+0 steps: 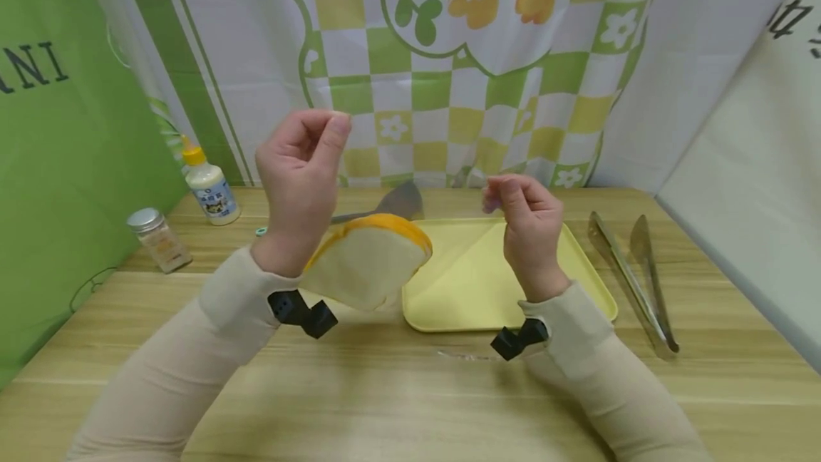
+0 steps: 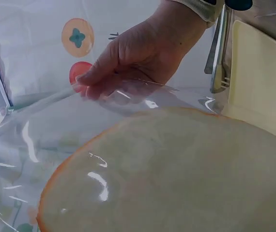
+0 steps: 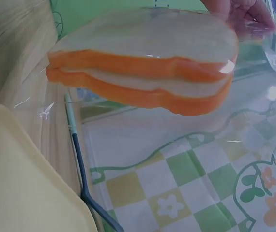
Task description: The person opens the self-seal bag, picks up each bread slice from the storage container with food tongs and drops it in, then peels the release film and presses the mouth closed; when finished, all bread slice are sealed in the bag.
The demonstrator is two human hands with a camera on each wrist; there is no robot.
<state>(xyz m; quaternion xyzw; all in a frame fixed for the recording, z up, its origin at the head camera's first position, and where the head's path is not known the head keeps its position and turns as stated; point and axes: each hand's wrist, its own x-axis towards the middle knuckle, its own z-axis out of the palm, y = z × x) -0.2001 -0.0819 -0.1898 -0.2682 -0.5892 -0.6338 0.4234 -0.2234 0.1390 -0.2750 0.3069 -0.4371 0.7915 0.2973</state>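
Note:
Two slices of bread (image 1: 365,262) with orange crusts hang above the table inside a clear plastic bag (image 2: 29,140). My left hand (image 1: 298,177) is raised at the left, its thumb and curled fingers pinching the bag's edge. Lower and further right, my right hand (image 1: 529,234) pinches another part of that edge. The left wrist view shows the right hand on the film above the broad face of the bread. Both crusts, one over the other, face the right wrist view. In the head view the film is almost invisible.
A yellow tray (image 1: 449,305) lies below the hands, with a dark spatula (image 1: 400,202) behind it. Metal tongs (image 1: 618,262) lie to its right. A yellow-capped squeeze bottle (image 1: 214,194) and a shaker jar (image 1: 160,241) stand at the left. A patterned curtain (image 1: 449,91) borders the back.

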